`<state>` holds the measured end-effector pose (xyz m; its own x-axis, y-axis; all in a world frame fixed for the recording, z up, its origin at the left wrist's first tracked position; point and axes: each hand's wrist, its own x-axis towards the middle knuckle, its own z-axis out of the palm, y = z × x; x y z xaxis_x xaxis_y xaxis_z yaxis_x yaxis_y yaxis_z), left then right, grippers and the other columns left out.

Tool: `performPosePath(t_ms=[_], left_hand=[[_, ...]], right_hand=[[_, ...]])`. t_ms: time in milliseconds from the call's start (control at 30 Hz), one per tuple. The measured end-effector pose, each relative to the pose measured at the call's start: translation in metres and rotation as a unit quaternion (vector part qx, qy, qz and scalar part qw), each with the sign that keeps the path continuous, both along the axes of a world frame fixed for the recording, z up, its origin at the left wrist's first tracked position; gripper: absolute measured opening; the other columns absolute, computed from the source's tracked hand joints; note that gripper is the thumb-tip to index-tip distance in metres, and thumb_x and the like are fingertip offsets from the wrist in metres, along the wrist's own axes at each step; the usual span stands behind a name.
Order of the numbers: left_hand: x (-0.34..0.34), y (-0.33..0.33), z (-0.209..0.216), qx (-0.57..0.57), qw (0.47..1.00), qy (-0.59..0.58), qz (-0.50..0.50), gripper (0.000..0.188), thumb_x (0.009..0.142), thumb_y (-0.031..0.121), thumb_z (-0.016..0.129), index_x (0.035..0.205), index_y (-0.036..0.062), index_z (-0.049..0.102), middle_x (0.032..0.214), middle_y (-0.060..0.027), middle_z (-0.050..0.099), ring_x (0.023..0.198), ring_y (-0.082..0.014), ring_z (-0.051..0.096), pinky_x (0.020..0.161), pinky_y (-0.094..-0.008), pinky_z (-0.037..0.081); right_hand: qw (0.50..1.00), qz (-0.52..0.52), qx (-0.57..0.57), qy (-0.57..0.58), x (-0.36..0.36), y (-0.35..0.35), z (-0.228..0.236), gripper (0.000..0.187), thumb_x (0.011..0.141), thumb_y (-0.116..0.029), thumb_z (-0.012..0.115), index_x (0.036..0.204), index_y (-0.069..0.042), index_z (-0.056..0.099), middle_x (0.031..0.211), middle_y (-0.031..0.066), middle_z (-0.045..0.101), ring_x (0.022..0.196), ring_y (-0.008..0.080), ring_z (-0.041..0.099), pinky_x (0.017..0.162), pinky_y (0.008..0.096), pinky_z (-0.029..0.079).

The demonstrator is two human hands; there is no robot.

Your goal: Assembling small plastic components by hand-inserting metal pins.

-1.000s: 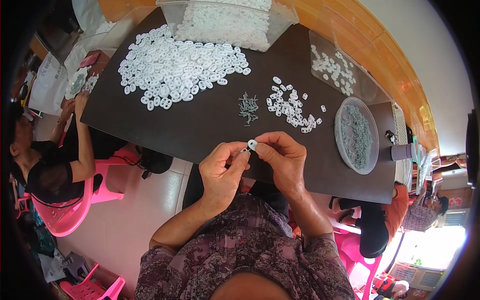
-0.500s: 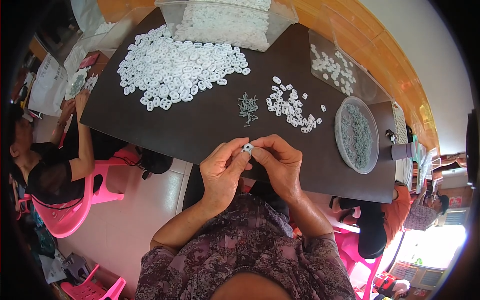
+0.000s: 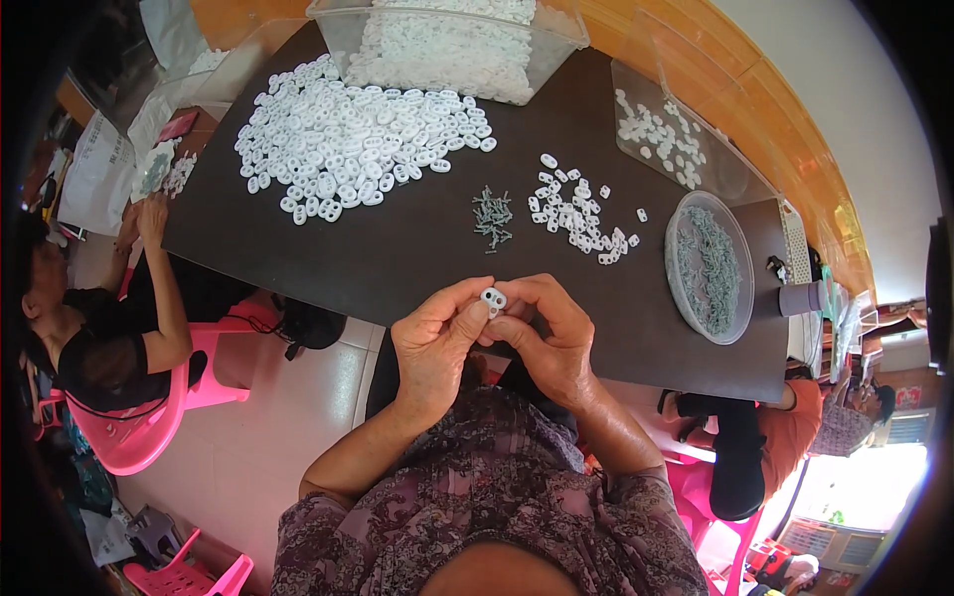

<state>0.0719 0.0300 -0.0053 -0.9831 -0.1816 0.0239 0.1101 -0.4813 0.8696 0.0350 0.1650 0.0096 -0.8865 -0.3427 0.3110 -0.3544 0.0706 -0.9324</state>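
Note:
Close to the table's front edge, both my hands meet around a small white oval plastic piece with two dark holes (image 3: 493,297). My left hand (image 3: 435,343) pinches it between thumb and fingers. From the other side my right hand (image 3: 554,336) has its thumb and curled fingers at the piece's lower end, where a bit of white shows below. Beyond my hands lies a small heap of grey screws (image 3: 492,214). Right of it is a scatter of small white two-holed pieces (image 3: 581,217). A large pile of white oval pieces (image 3: 348,139) covers the table's far left.
A clear bin of white parts (image 3: 447,50) stands at the back. At the right are a round tub of grey screws (image 3: 711,268), a clear tray with white pieces (image 3: 661,134) and a grey cup (image 3: 801,298). Another person (image 3: 109,308) sits at the left on a pink chair.
The white piece has turned in my fingers so its two-holed face now shows upward. My right fingers have shifted lower on it. The person at the left has moved their hands slightly.

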Motion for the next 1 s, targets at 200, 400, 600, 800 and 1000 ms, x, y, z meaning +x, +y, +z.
performPosePath(t_ms=[200,400,600,800,1000], left_hand=[[0.0,0.001,-0.002,0.009,1.0,0.007,0.004,0.024,0.091,0.005,0.06,0.113,-0.004,0.06,0.092,-0.0054,0.065,0.074,-0.0073,0.057,0.068,-0.02,0.049],[-0.001,0.005,0.002,0.05,0.998,0.001,0.023,0.023,0.09,0.005,0.06,0.111,-0.0046,0.061,0.093,-0.0067,0.066,0.077,-0.0085,0.058,0.071,-0.0207,0.049],[0.001,0.004,-0.002,0.069,0.998,0.011,0.007,0.022,0.091,0.007,0.06,0.109,-0.0046,0.062,0.094,-0.0071,0.066,0.081,-0.0091,0.059,0.074,-0.0217,0.049],[0.001,0.01,-0.007,0.056,0.997,0.038,0.043,0.022,0.091,0.01,0.061,0.107,-0.0041,0.062,0.094,-0.0063,0.065,0.081,-0.0084,0.058,0.074,-0.0209,0.048],[0.002,0.012,-0.009,0.055,0.996,0.041,0.057,0.022,0.09,0.013,0.063,0.103,-0.0039,0.062,0.094,-0.0071,0.066,0.084,-0.0104,0.06,0.078,-0.0227,0.048]], right_hand=[[1.0,-0.02,-0.017,0.005,0.004,-0.004,0.0,0.026,0.078,0.007,0.065,0.103,0.001,0.062,0.093,0.0088,0.057,0.072,0.0121,0.06,0.062,0.0239,0.051],[0.992,-0.047,0.057,0.1,0.005,-0.003,0.003,0.026,0.078,0.008,0.065,0.104,0.002,0.062,0.094,0.0099,0.058,0.069,0.0131,0.06,0.059,0.0239,0.051],[0.994,-0.066,0.019,0.081,0.008,-0.007,0.002,0.025,0.078,0.008,0.064,0.102,0.003,0.062,0.093,0.0102,0.059,0.07,0.0139,0.059,0.059,0.0243,0.05],[0.986,-0.071,0.052,0.138,0.007,-0.006,0.001,0.022,0.08,0.007,0.064,0.102,0.006,0.061,0.094,0.0104,0.06,0.073,0.0122,0.06,0.064,0.0234,0.05],[0.981,-0.094,0.044,0.167,0.009,-0.01,-0.001,0.027,0.074,0.006,0.07,0.1,0.004,0.063,0.091,0.0132,0.062,0.072,0.0202,0.059,0.061,0.0274,0.049]])
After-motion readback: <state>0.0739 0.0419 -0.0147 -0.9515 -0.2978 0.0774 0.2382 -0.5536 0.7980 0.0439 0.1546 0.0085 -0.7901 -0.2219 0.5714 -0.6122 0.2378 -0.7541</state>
